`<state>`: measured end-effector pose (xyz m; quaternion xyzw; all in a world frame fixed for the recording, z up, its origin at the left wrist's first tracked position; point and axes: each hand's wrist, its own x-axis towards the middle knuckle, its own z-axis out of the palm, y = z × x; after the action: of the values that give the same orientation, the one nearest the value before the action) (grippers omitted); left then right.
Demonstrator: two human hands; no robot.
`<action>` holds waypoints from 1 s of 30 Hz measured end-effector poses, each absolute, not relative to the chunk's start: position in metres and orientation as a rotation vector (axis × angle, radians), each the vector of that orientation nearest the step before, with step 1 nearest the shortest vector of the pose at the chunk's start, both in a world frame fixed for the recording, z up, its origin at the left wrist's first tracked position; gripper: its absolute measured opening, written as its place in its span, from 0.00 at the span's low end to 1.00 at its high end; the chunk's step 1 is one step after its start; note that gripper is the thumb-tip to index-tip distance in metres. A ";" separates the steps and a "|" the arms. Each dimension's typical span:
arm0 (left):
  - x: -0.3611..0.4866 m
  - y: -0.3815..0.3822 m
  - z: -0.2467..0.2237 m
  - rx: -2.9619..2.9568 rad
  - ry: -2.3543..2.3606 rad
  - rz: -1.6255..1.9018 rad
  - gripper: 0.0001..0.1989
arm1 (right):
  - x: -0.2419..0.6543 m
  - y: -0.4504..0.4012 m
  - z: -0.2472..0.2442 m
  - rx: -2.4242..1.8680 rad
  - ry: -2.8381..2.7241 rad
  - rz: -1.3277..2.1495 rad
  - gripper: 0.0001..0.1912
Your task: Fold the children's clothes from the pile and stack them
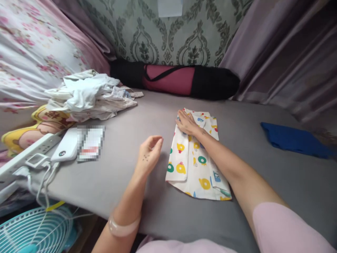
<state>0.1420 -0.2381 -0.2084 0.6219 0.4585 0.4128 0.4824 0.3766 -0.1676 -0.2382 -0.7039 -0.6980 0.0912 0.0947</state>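
Observation:
A white cloth garment (195, 158) with yellow, green and blue prints lies partly folded on the grey surface, its left side turned inward as a long strip. My right hand (187, 123) rests flat on its upper end, fingers spread, and the forearm crosses its right side. To the left of the garment my left hand (150, 151) hovers above the surface, fingers curled toward the thumb. Whether anything sits between those fingertips is too small to tell.
A heap of light clothes (92, 95) lies at the back left, near a white power bank (67, 144) and a power strip (26, 158). A black and maroon bag (168, 80) lines the wall. Folded blue cloth (295, 140) lies right; a teal fan (34, 230) stands lower left.

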 end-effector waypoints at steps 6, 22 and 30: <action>0.142 -0.234 -0.212 1.342 1.086 1.142 0.13 | 0.332 -0.211 -0.241 -1.994 -2.184 0.235 0.36; 0.143 -0.230 -0.218 1.301 1.085 1.197 0.13 | 0.296 -0.265 -0.254 -1.897 -2.267 0.077 0.37; 0.143 -0.228 -0.220 1.309 1.091 1.178 0.14 | 0.276 -0.302 -0.241 -1.881 -2.246 0.063 0.36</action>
<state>0.1430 -0.2284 -0.2196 0.5435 0.4532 0.4891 0.5099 0.2764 -0.3024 -0.2409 -0.6383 -0.7622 0.0213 0.1053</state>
